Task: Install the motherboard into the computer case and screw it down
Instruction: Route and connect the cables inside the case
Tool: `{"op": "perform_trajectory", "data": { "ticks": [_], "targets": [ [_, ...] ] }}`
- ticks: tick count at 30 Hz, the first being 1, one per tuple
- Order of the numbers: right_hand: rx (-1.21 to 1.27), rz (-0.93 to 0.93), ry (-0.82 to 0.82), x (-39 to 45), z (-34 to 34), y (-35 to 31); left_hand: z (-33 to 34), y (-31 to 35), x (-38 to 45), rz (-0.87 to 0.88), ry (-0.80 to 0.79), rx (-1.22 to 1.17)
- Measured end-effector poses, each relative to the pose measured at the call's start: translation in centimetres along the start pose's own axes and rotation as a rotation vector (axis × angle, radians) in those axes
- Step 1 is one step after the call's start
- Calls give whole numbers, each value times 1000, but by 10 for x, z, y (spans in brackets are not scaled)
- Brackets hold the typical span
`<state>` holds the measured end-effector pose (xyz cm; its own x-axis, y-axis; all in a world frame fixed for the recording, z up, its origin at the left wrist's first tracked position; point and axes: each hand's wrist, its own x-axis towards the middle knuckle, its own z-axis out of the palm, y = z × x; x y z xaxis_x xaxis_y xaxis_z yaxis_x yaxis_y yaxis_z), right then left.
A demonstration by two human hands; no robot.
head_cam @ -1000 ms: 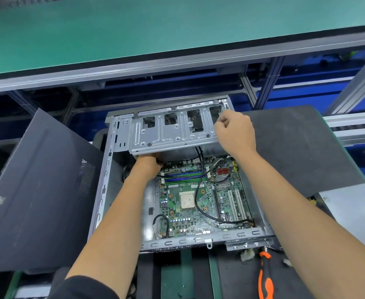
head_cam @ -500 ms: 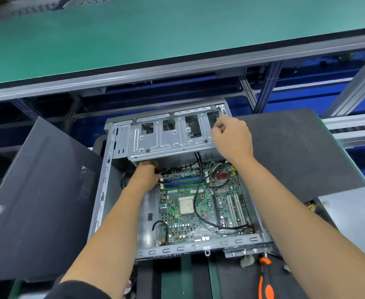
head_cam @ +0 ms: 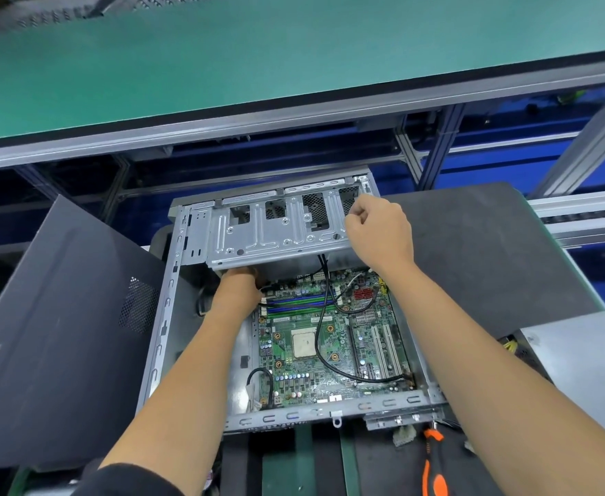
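The open silver computer case (head_cam: 157, 345) lies on its side with the green motherboard (head_cam: 329, 338) flat inside it. A silver drive cage (head_cam: 258, 234) spans the case's far end, above the board's far edge. My left hand (head_cam: 238, 291) reaches under the cage's near edge at the board's far-left corner, and its fingers are hidden there. My right hand (head_cam: 379, 230) is curled in a fist gripping the cage's right end. A black cable (head_cam: 320, 334) runs from under the cage across the board to its near-right corner.
A dark side panel (head_cam: 61, 334) leans at the left of the case. An orange and black screwdriver (head_cam: 433, 467) lies near the case's near-right corner. A black mat (head_cam: 490, 252) and a grey metal box (head_cam: 580, 359) are on the right. A green shelf (head_cam: 293, 59) overhangs beyond.
My right hand has slid a little along the cage's right end, still curled on it. My left hand stays tucked under the cage. The board has not moved.
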<state>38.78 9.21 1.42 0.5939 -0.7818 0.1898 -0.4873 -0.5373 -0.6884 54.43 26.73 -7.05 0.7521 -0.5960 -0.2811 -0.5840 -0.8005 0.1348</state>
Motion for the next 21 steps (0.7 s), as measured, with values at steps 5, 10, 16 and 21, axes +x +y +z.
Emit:
{"op": "perform_trajectory", "data": {
  "ticks": [5, 10, 16, 21],
  "targets": [
    [-6, -5, -6, 0, 0, 0, 1, 2, 2, -20, -17, 39],
    [-20, -12, -11, 1, 1, 1, 2, 9, 5, -32, -39, 73],
    [-30, -27, -6, 0, 2, 1, 0, 11, 8, -57, -56, 111],
    [-36, -32, -5, -1, 2, 1, 1, 9, 0, -51, -24, 55]
  ]
}}
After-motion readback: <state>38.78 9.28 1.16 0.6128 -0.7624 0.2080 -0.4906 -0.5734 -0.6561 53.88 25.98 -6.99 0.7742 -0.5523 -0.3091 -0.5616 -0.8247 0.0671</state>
